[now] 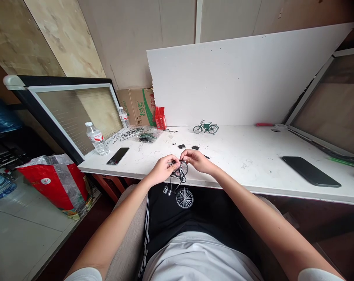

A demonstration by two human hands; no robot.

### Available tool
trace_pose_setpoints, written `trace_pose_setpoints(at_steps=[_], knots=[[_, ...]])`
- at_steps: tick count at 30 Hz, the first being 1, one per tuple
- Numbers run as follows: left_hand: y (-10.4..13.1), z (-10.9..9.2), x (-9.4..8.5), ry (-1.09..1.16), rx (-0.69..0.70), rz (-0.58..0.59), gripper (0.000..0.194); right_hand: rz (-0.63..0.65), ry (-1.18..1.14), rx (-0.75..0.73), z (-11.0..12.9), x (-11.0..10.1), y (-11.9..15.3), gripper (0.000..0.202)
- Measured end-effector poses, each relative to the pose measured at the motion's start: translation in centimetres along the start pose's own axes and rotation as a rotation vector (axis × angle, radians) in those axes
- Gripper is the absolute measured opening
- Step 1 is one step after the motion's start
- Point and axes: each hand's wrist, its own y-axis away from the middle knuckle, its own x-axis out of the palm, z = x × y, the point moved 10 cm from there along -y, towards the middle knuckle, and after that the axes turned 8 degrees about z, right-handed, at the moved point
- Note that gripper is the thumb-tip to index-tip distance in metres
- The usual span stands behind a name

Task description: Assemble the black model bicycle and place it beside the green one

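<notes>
Left hand (163,168) and right hand (197,160) both pinch the black model bicycle (179,183) at the desk (253,160) edge; its lower wheel hangs below.

Surface: white table (253,164)
Left part: water bottle (97,138), black phone (117,155), bag of parts (147,136)
Back: green model bicycle (206,127)
Right part: second black phone (310,171)

Black model bicycle (179,183) hangs upended at table edge, spoked wheels silver-rimmed.
</notes>
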Motion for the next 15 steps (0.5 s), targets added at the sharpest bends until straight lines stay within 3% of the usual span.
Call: trace_pose_setpoints(at_steps=[3,9,15], knots=[[0.1,0.2,-0.5,-0.013,-0.022,-0.013,0.042,-0.039,0.004,0.032,-0.2,-1.1,0.1,0.037],[0.5,0.2,-2.8,-0.104,-0.075,-0.055,0.037,-0.379,0.243,0.186,-1.2,-7.2,1.8,0.035],[1.1,-0.9,-5.4,-0.190,-0.067,-0.141,0.034,-0.433,0.447,0.283,-2.2,-10.3,3.1,0.024]])
